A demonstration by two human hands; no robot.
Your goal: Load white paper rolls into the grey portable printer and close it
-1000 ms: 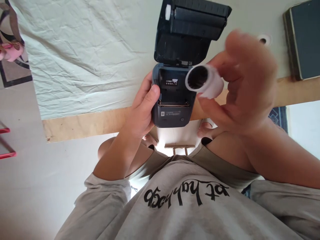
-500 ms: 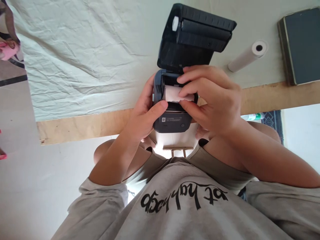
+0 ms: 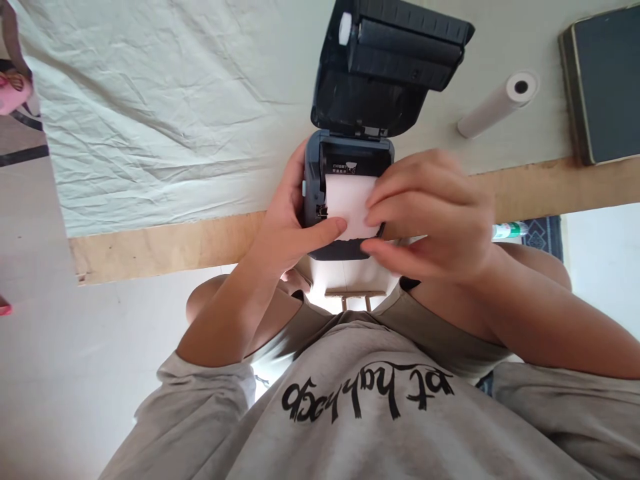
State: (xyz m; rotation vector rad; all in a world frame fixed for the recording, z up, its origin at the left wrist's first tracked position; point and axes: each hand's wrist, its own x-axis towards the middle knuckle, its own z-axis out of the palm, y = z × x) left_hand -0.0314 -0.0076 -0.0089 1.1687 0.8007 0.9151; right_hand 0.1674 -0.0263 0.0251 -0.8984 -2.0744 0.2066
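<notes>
A small dark label printer (image 3: 356, 157) stands at the table's near edge with its lid (image 3: 390, 60) swung up and back. A white paper roll sits in its bay, and a strip of the paper (image 3: 347, 199) lies drawn out over the printer's front. My left hand (image 3: 285, 227) grips the printer's left side, its thumb pressing on the strip's lower edge. My right hand (image 3: 435, 213) pinches the strip's right part between thumb and fingers and hides the printer's right front.
A spare white paper roll (image 3: 495, 107) lies right of the printer, beside a dark flat book or case (image 3: 605, 87). A wrinkled pale cloth (image 3: 175, 113) covers the table above its bare wooden edge (image 3: 165, 247). A green-labelled bottle (image 3: 507, 231) shows below the edge.
A second ago my right hand held the roll in the air. It then set the roll into the printer's bay, and now the paper's end is drawn forward over the front.
</notes>
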